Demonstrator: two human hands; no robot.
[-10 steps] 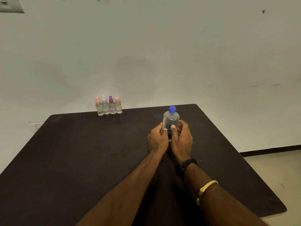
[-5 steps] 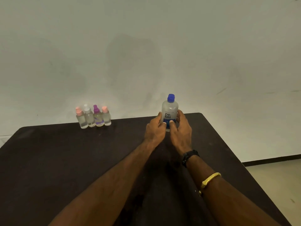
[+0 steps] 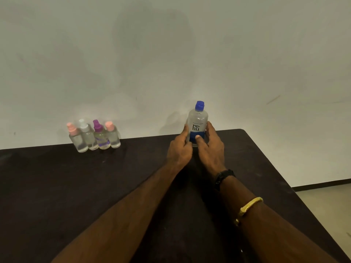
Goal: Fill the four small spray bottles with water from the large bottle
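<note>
The big clear plastic bottle with a blue cap point(image 3: 197, 122) stood upright at the far side of the dark flat table point(image 3: 76, 186), a bit to the right, close to the pale wall; both hands held it low down. The left hand point(image 3: 179, 151) curled its fingers point(image 3: 185, 130) round the left side; the right hand point(image 3: 211, 149) curled round the right side, with its thumb pressed on the blue label. The four small clear spray bottles with pink, white and purple tops point(image 3: 94, 137) stood in a tight row far to the left, well apart from the big one, tops on.

The step looked like picking the big bottle up to open it; it would go best to hold the body firm with one hand and twist the cap with the other, without squeezing, so no water jumps out; the small tops must come off too.

The fingers behind the bottle were hidden; how much water any bottle had was hard to tell; the small bottles looked blurry; both elbows were cut off.
</note>
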